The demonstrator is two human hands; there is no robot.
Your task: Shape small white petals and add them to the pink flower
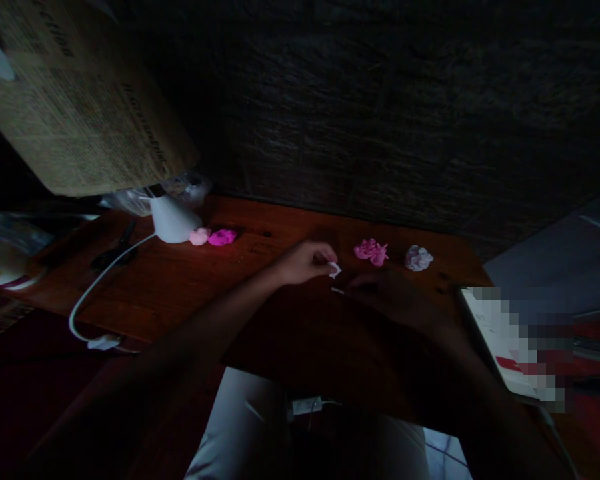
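My left hand (305, 261) is above the wooden table, its thumb and fingertips pinched on a small pale piece (335, 269) that looks like soft clay. To its right, my right hand (383, 291) is closed in deep shadow. A thin white stick (338, 291) pokes out from its fingertips, pointing left just below the pale piece. The stick and the piece look apart. Behind my hands lie a pink ruffled lump (371, 251) and a whitish ruffled lump (419, 258), shaped like flowers.
A light pink lump (199, 236) and a magenta lump (223, 237) touch beside the white lamp base (173, 219). Its newsprint shade (95, 100) hangs at upper left, and a white cord (75, 313) runs off the table (180, 293). Scissors (115, 252) lie left; a lit tablet (497, 347) stands right.
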